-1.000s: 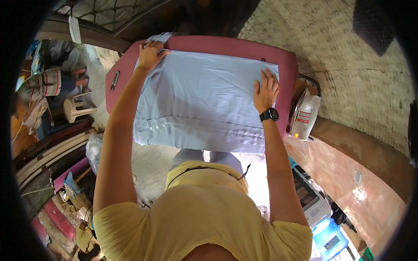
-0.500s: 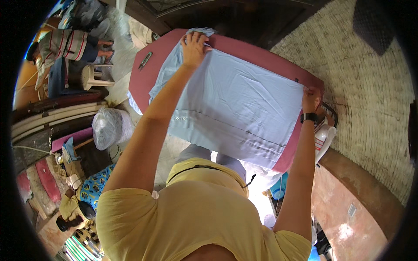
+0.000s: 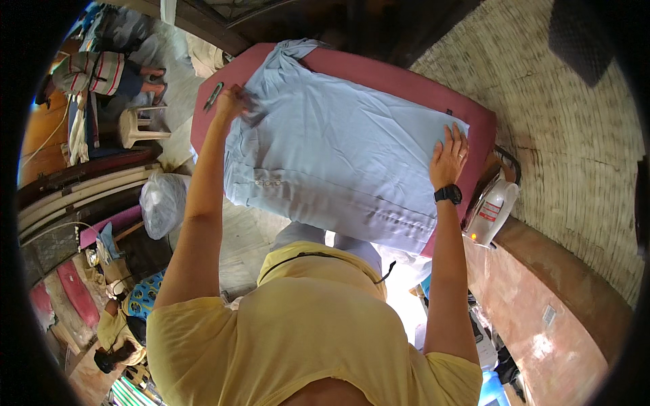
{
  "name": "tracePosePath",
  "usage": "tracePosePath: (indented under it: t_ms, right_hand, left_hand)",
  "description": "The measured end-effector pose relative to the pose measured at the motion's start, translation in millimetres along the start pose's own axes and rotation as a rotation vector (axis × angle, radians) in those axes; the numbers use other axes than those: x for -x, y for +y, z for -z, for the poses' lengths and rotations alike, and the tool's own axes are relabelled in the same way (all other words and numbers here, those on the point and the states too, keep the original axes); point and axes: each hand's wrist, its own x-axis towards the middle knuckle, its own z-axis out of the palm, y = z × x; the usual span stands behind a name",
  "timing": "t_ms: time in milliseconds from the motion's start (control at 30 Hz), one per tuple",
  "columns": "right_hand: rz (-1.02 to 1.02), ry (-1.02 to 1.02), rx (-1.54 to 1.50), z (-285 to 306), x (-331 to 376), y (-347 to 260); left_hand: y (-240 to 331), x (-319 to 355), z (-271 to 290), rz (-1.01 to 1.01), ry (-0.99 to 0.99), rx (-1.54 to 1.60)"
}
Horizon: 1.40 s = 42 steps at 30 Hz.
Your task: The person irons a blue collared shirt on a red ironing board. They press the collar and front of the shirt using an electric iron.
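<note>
Light-blue garment spread across maroon padded board. Right hand flat on its right end, fingers extended. Left hand at its left edge — fingers blurred, grip cannot be told. Snips beside left hand; white iron at board's right.

garment is spread across the board, snips at the board's left end, left hand just right of those by the garment's left edge, right hand on its right side, iron just past the board's right end, stool way off left
</note>
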Motion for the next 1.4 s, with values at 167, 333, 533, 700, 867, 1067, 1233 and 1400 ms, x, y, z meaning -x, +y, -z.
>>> tracePosePath:
  t_ms: [167, 333, 533, 700, 867, 1067, 1233, 1400]
  right_hand:
    - [-0.037, -0.015, 0.064, 1, 3, 2]
    - [-0.067, 0.012, -0.049, 3, -2, 2]
    - [-0.247, 0.153, -0.136, -5, -58, 50]
    - [-0.199, 0.199, -0.19, 2, -55, 97]
    - [-0.394, 0.243, -0.1, 63, 42, 4]
    - [-0.552, 0.27, 0.134, 102, 108, 7]
    - [-0.654, 0.232, 0.368, 130, 89, 111]
    - [-0.756, 0.162, -0.414, 133, 80, 143]
  left_hand:
    - [38, 16, -14, -0.32, 0.517, -0.145]
    - [107, 66, -50, -0.527, 0.745, -0.136]
    - [183, 60, -126, -0.847, 0.155, -0.167]
    - [202, 31, -153, -0.786, 0.315, -0.489]
    - [266, 68, -213, -1.126, 0.307, -0.083]
    - [356, 130, -333, -1.266, -0.062, -0.108]
    - [388, 119, -368, -1.094, -0.349, -0.309]
    - [397, 115, -370, -0.991, -0.421, -0.238]
